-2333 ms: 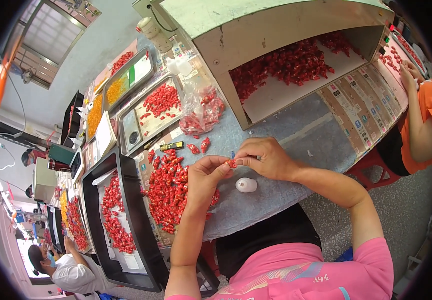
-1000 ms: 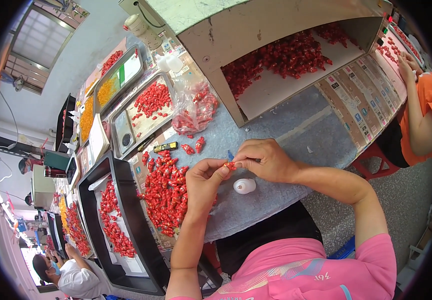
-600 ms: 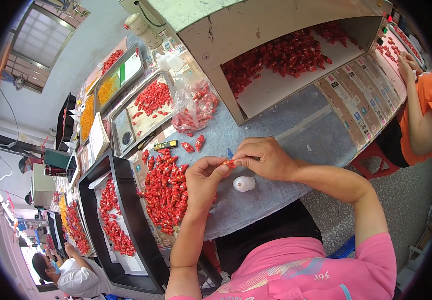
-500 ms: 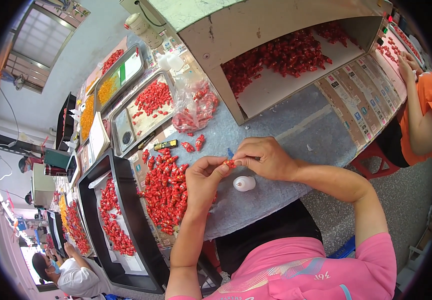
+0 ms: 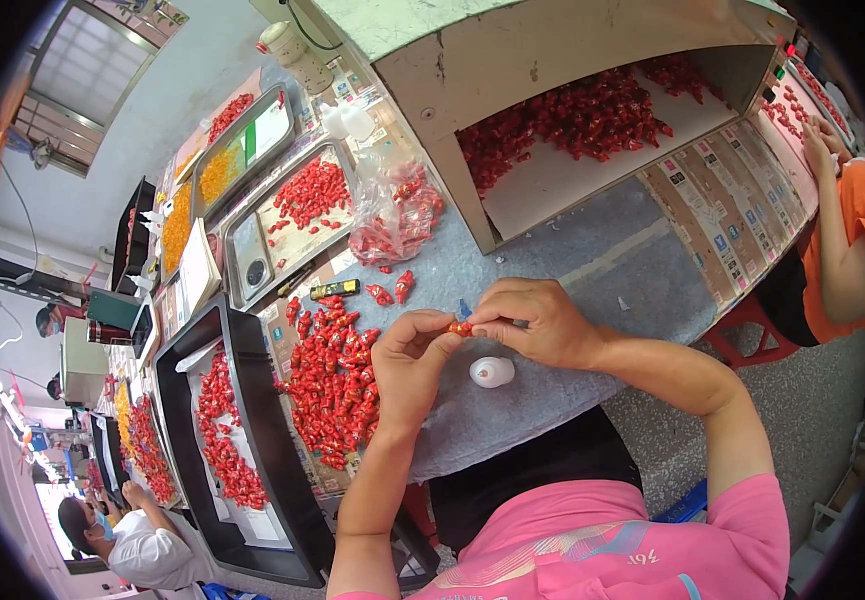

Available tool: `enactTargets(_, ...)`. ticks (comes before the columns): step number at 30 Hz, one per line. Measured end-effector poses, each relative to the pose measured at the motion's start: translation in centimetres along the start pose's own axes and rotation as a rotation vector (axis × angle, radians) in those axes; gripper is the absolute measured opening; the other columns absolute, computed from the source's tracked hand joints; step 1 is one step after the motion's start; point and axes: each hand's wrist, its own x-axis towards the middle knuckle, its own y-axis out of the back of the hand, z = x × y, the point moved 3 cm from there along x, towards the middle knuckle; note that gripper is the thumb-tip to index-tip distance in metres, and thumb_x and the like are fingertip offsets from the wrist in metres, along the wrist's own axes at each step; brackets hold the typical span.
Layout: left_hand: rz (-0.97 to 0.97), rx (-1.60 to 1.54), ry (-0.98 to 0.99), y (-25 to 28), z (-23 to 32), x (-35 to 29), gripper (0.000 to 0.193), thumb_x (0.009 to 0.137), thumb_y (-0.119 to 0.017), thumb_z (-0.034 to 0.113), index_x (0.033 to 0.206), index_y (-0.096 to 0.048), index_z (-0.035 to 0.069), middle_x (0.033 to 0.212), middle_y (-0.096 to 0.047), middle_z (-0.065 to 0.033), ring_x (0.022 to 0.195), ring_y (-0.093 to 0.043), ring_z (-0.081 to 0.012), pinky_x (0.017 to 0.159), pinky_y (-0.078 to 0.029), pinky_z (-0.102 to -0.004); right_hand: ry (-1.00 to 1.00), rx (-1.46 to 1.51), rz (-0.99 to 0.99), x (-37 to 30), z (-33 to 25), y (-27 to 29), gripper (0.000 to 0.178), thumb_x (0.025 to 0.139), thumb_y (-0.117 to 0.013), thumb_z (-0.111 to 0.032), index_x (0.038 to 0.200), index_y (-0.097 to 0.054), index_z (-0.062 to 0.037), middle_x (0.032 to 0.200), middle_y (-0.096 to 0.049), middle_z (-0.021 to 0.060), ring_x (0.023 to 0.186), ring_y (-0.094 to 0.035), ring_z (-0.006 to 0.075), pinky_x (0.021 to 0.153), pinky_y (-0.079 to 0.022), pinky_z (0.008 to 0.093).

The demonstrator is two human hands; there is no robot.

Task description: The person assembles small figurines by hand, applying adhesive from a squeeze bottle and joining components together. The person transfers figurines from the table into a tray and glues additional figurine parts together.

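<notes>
Between both hands, above the near edge of the grey-blue tabletop, is a small red plastic figure piece (image 5: 461, 328) with a yellowish patch. My left hand (image 5: 411, 368) pinches its left end between thumb and forefinger. Thumb and fingertips of my right hand (image 5: 541, 325) close on its other end; a small dark tip shows by those fingers, too small to name. Just below the fingers stands a white squeeze bottle (image 5: 493, 372), touched by neither hand. A blue scrap (image 5: 464, 308) shows behind the piece. Left of my left hand spreads a pile of similar red pieces (image 5: 333, 385).
A black-and-gold cylinder (image 5: 335, 289) lies above the pile, near a plastic bag of red pieces (image 5: 398, 215). A black tray (image 5: 253, 385) and metal trays (image 5: 243, 275) stand left. An open-fronted metal box (image 5: 433, 130) stands ahead. Other people sit right (image 5: 848, 240) and lower left (image 5: 148, 545).
The red piece shows more plainly between my fingertips, and my right fingers have shifted slightly on it. The whole view has moved a little; the bottle and the pile stay on the table.
</notes>
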Motion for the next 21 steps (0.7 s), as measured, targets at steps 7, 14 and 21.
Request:
enactTargets(7,0.012,0.001,-0.102,0.19,0.0,-0.02,0.019,0.077,-0.065,-0.013,0.092,-0.061,-0.003,0.097,-0.062,-0.0099,0.089,-0.062,-0.0149,0.082,-0.052,-0.0265,0.021,-0.03,0.003,0.07,-0.31,0.11,0.011,0.077,-0.071,-0.008,0.087,-0.067,-0.0038,0.081,-0.064,0.0078,0.072,-0.062,0.0213,0.061,-0.049,0.0308)
enactTargets(14,0.008,-0.035,-0.019,0.19,-0.07,0.07,0.016,0.078,-0.066,-0.01,0.09,-0.061,-0.002,0.092,-0.065,-0.0095,0.086,-0.064,-0.0156,0.08,-0.052,-0.0268,-0.014,0.005,-0.002,0.01,-0.07,0.13,0.011,0.077,-0.071,-0.009,0.086,-0.068,-0.0035,0.08,-0.064,0.008,0.072,-0.063,0.0212,0.061,-0.049,0.0308)
enactTargets(21,0.005,-0.046,0.018,0.2,-0.01,0.08,0.015,0.078,-0.066,-0.009,0.09,-0.061,-0.002,0.092,-0.065,-0.0095,0.085,-0.064,-0.0153,0.077,-0.054,-0.0268,-0.033,0.0,-0.029,0.02,-0.08,0.12,0.011,0.078,-0.071,-0.01,0.086,-0.068,-0.0035,0.08,-0.064,0.0085,0.072,-0.063,0.0215,0.061,-0.049,0.031)
